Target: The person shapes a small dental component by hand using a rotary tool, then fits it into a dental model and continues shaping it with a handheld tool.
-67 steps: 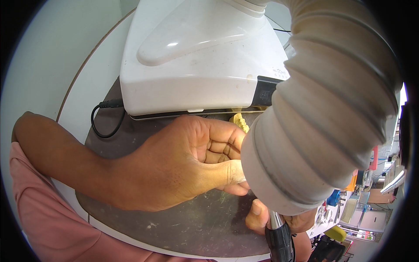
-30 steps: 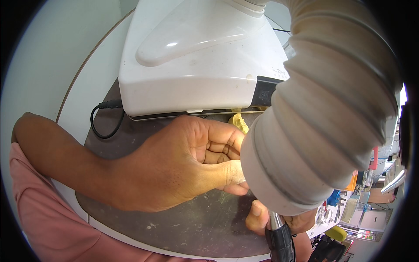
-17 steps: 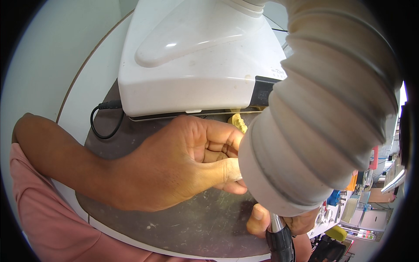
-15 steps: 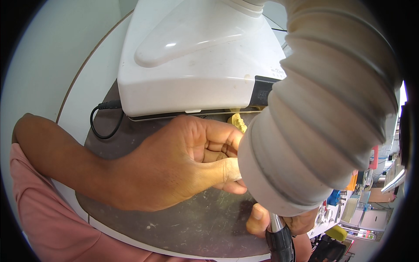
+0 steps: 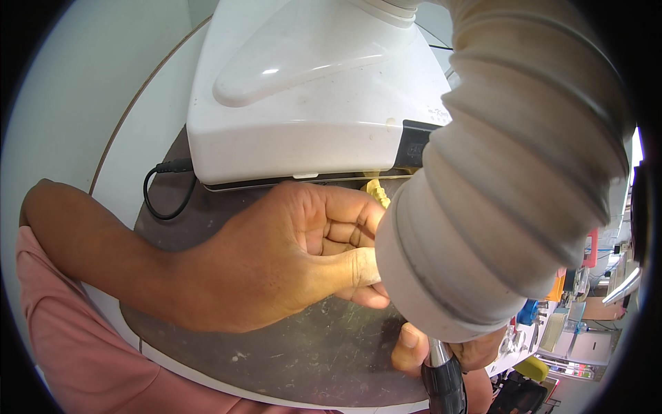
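My left hand (image 5: 276, 259) reaches in from the left with its fingers curled and thumb bent toward them. Its fingertips disappear behind the hose, so whatever they pinch is hidden. Below the hose's mouth, my right hand (image 5: 412, 348) is closed around a rotary handpiece (image 5: 445, 379) with a black grip and a metal nose. The handpiece's tip is covered by the hose. Just beyond my left fingers lies a yellow dental model (image 5: 376, 192) with tooth shapes, partly hidden by the hose.
A thick ribbed grey-white suction hose (image 5: 510, 172) hangs over the work spot and blocks much of the view. Behind stands a white machine (image 5: 296, 145) with a black cable (image 5: 148, 196). The grey mat (image 5: 276, 366) is scratched. Assorted items (image 5: 531, 314) crowd a bench at right.
Both hands keep nearly the same place and grip. My right hand and the handpiece have shifted very slightly to the right.
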A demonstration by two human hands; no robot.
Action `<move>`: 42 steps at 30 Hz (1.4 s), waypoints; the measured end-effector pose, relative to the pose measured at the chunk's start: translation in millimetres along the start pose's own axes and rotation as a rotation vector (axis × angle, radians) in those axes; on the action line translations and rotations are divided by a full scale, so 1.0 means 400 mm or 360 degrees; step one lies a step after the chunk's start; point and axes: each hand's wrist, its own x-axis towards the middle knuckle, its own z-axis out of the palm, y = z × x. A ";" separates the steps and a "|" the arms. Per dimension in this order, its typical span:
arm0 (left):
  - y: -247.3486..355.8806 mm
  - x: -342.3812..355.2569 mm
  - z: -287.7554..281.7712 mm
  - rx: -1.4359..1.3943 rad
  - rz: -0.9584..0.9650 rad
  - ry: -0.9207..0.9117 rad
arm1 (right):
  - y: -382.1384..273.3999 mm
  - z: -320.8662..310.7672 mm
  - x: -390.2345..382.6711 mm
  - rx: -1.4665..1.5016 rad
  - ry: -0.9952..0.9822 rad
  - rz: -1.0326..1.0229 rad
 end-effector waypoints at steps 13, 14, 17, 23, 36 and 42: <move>0.020 -0.004 0.024 0.0094 -0.0087 0.0133 | -0.005 -0.007 -0.006 -0.0133 -0.0060 -0.0033; 0.028 -0.005 0.034 0.0127 -0.0133 0.0200 | -0.002 -0.012 -0.004 -0.0134 -0.0060 -0.0032; 0.069 -0.013 0.053 0.0279 -0.0167 0.0203 | -0.008 -0.024 0.007 -0.0025 -0.0210 -0.0080; 0.033 -0.007 0.036 0.0178 -0.0117 0.0193 | -0.012 -0.012 0.016 -0.0056 -0.0141 -0.0064; 0.023 -0.007 0.024 0.0193 -0.0171 0.0212 | -0.014 0.003 0.004 -0.0041 -0.0122 0.0071; 0.032 -0.011 0.035 0.0210 -0.0160 0.0229 | -0.010 -0.021 0.000 -0.0052 -0.0186 0.0085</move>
